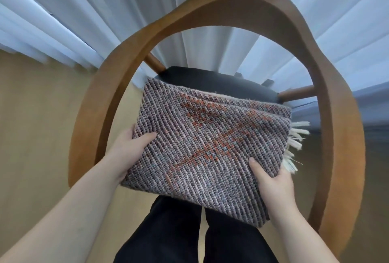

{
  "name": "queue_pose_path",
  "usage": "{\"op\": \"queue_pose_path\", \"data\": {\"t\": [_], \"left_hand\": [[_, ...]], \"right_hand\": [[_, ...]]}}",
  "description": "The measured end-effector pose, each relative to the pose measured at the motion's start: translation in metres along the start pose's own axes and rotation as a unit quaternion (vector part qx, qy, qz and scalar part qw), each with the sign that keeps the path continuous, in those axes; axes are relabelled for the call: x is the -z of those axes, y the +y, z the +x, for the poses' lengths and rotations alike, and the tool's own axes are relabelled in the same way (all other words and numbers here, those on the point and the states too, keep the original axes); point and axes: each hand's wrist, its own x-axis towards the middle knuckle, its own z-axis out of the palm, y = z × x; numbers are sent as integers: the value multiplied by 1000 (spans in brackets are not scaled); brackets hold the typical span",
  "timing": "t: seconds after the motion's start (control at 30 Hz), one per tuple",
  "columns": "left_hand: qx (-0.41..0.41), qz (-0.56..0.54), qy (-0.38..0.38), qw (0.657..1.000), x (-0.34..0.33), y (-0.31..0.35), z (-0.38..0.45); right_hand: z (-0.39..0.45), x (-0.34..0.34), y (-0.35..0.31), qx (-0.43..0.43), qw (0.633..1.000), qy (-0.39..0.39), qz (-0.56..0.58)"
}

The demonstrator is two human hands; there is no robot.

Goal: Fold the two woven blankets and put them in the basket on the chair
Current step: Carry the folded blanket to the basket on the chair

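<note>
I see a folded woven blanket in grey, mauve and black diagonal weave with an orange-red zigzag motif [210, 149] held up in the air between both hands, above the person's legs in black trousers [189, 237] and in front of a chair with a curved brown wooden backrest hoop [126, 73]; the blanket touches nothing but the hands, as far as I can tell. My left hand [128, 151] grips the blanket's left edge near its near-left corner, thumb lying on the top face, the other fingers tucked out of sight beneath; my right hand [271, 184] grips the right edge near the near-right corner in the same way, thumb on top, fingers hidden under the cloth. A cream-white fringe [294, 146] hangs out from the blanket's right side, just beyond the right hand. The blanket is tilted, its far-left corner raised toward the chair's dark padded seat [221, 82], which shows through the hoop just past the blanket's far edge; whether the far edge rests on that seat I cannot tell. Two round wooden struts [154, 63] join the hoop to the seat. Behind the chair hang white pleated curtains [105, 10]; a pale tan wooden floor [31, 125] lies to the left; I cannot make out a basket from here, nor a second blanket.
</note>
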Motion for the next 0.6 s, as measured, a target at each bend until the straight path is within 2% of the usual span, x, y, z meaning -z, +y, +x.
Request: {"op": "queue_pose_path", "data": {"t": [0.07, 0.13, 0.23, 0.33, 0.4, 0.43, 0.5, 0.6], "left_hand": [[34, 16, -15, 999, -8, -4, 1], [36, 60, 18, 997, -12, -10, 3], [-50, 199, 109, 973, -19, -12, 0], [-212, 336, 225, 890, -29, -7, -14], [-320, 384, 256, 828, -33, 3, -13], [-366, 408, 245, 800, -33, 9, -6], [-413, 477, 189, 752, -35, 21, 17], [-382, 587, 114, 705, -38, 25, 47]], "right_hand": [[-2, 2, 2, -9, 1000, 13, -11], [-2, 3, 0, -13, 999, 26, -38], [-5, -2, -8, 15, 989, 82, -120], [-20, -9, -19, 128, 951, 222, -171], [-23, -12, -26, 234, 909, 261, -226], [-18, -13, -30, 274, 890, 255, -261], [2, -13, -36, 310, 876, 196, -314], [32, -20, -38, 310, 851, 98, -412]]}}
